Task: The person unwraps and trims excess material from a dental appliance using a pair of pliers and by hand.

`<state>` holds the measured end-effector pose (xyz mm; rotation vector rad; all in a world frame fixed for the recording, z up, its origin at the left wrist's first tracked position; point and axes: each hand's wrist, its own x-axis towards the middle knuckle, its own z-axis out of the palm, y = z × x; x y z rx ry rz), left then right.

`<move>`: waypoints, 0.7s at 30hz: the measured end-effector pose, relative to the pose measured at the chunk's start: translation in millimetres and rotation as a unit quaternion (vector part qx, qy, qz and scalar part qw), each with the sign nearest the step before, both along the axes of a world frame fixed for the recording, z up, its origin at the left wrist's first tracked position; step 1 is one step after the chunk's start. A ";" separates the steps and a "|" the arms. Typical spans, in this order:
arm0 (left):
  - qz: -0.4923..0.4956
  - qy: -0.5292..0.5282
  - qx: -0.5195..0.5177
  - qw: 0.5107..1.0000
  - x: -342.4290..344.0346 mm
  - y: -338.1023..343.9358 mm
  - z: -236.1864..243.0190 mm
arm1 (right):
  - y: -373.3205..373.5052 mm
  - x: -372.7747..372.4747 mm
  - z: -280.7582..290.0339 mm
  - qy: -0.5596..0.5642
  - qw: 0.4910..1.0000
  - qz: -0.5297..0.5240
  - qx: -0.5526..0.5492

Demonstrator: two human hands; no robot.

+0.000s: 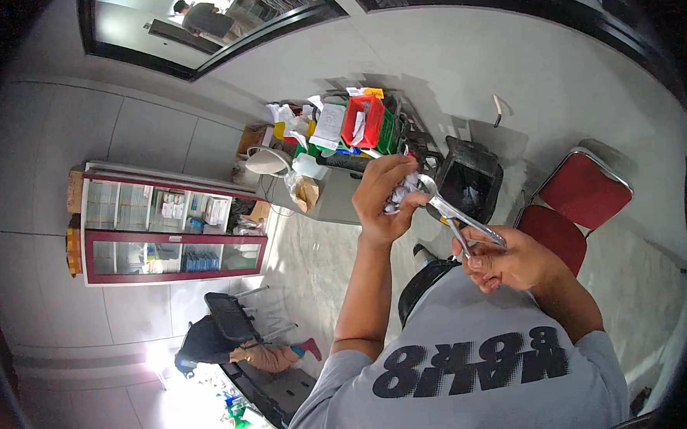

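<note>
My left hand (387,200) is raised, its fingers curled round a bunch of small whitish and grey pieces (399,193) whose kind I cannot make out. A silver plier-like tool (456,215) reaches across to it, the curved head against the bunch by my left thumb. My right hand (509,260) grips the tool's two handles, which stand apart. The fingers partly hide the handle ends, and what lies between the jaws does not show.
Beyond my hands, a table (333,195) bears a red basket (362,120), papers and bags. A black bin (470,181) stands beside it. Red chairs (591,190) are at right, a glass-fronted cabinet (173,223) at left. Another person (210,342) sits lower left.
</note>
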<state>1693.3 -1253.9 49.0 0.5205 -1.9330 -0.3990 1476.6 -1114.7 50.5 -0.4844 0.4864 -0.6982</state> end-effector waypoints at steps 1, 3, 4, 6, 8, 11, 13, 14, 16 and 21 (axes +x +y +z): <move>0.008 0.000 -0.002 1.000 -0.2 0.8 0.5 | -0.4 0.3 -0.4 -0.001 1.000 0.001 -0.007; 0.015 0.000 -0.004 1.000 -1.1 1.1 1.3 | -0.5 0.9 -1.2 -0.002 1.000 0.002 -0.014; 0.020 0.000 -0.011 1.000 -1.8 0.8 1.7 | -0.1 1.1 -1.7 0.000 1.000 0.001 -0.015; 0.025 -0.001 -0.018 1.000 -2.6 0.7 1.5 | 0.3 1.4 -1.8 0.002 1.000 -0.001 -0.017; 0.034 0.009 -0.025 0.999 -2.9 1.0 0.0 | -0.1 2.3 -1.1 -0.010 1.000 0.001 -0.025; 0.032 0.023 -0.028 0.999 -4.5 -0.1 -3.2 | -0.9 1.9 1.2 -0.015 1.000 0.008 -0.019; 0.018 0.026 -0.002 1.000 -3.5 -0.5 -3.0 | -3.7 -2.3 1.4 -0.023 1.000 0.019 -0.004; 0.005 0.029 0.024 0.999 -2.2 -1.1 -2.5 | -6.3 -5.2 1.6 -0.031 0.999 0.030 0.010; -0.018 0.034 0.052 0.998 3.7 -2.7 -2.6 | -13.3 -11.7 4.5 -0.027 0.998 0.050 0.016; -0.064 0.032 0.082 0.994 6.1 -7.2 -1.5 | -15.8 -17.0 0.7 0.009 0.996 0.086 -0.030</move>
